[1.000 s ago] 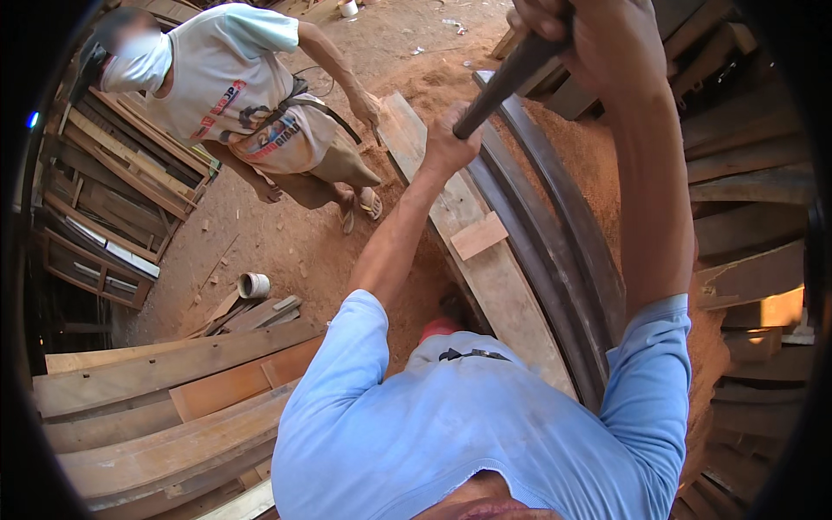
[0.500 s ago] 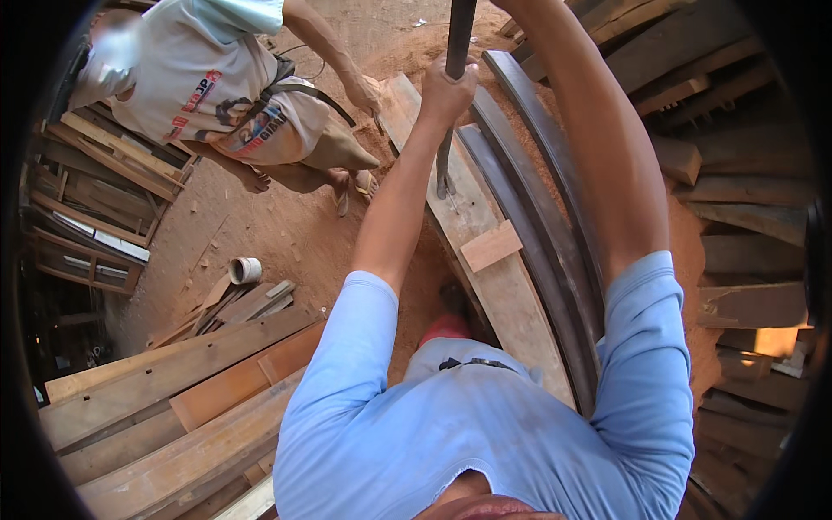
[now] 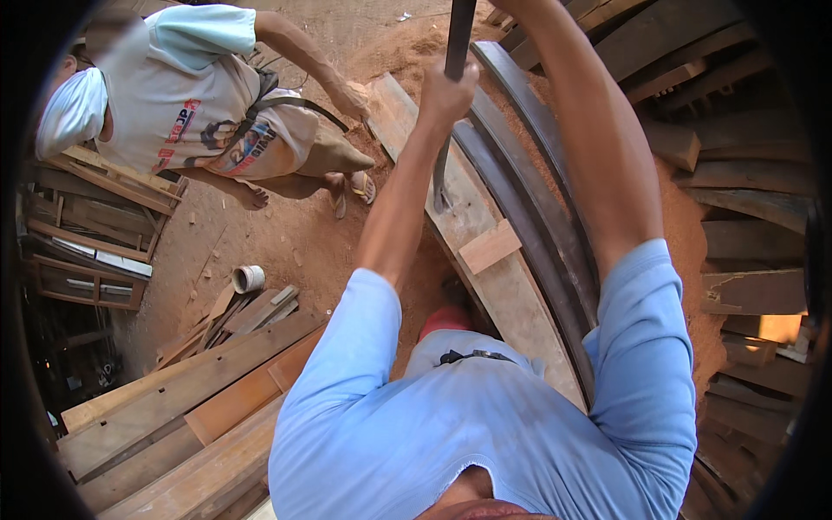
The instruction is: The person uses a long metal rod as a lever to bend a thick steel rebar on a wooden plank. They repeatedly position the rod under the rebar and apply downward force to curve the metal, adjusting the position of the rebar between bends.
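Note:
My left hand (image 3: 449,91) is closed around a long dark pry bar (image 3: 460,39), which stands steeply tilted. The bar's lower claw end (image 3: 441,201) meets the top of a pale, worn plank (image 3: 472,208). My right forearm (image 3: 598,147) reaches up to the top edge, where the bar also leaves the picture; the fingers of that hand are cut off from sight. A small wood block (image 3: 490,246) lies across the plank, nearer to me than the claw. At the plank's far end rests another person's hand (image 3: 354,102).
Dark long beams (image 3: 529,186) run beside the plank on its right. Stacked timber (image 3: 745,191) lines the right side. More boards (image 3: 173,381) lie at lower left, near a white bucket (image 3: 248,278). The other person (image 3: 217,104) stands at upper left on sawdust-strewn ground.
The bar's claw end has shifted slightly toward me along the plank. The other person's head and upper body have changed position; my left hand keeps its grip on the bar.

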The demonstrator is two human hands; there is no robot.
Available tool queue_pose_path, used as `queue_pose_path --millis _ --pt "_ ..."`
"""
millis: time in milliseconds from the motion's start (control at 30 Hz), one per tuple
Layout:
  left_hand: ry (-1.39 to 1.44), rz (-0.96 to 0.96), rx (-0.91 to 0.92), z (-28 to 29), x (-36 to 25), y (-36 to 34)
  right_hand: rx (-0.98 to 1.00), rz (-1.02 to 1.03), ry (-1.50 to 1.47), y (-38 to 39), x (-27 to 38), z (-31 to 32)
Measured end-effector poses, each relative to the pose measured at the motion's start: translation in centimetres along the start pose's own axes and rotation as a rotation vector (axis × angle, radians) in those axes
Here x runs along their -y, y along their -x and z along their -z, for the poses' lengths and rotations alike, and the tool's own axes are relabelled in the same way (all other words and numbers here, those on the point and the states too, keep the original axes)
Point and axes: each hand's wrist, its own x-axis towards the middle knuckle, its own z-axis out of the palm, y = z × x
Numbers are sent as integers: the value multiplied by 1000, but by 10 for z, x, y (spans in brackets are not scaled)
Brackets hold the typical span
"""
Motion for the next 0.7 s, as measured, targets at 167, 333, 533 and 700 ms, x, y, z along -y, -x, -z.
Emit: queue_pose_path --millis 167,333,533,700 --pt "171 -30 62 -7 -19 27 89 -8 -36 33 21 26" --pt "131 -60 5 -3 -1 34 151 124 -437 19 35 33" --pt "138 -132 89 -37 -29 58 -66 259 -161 58 65 83" --pt "-23 -385 58 -42 -45 112 -232 254 -379 152 83 113"
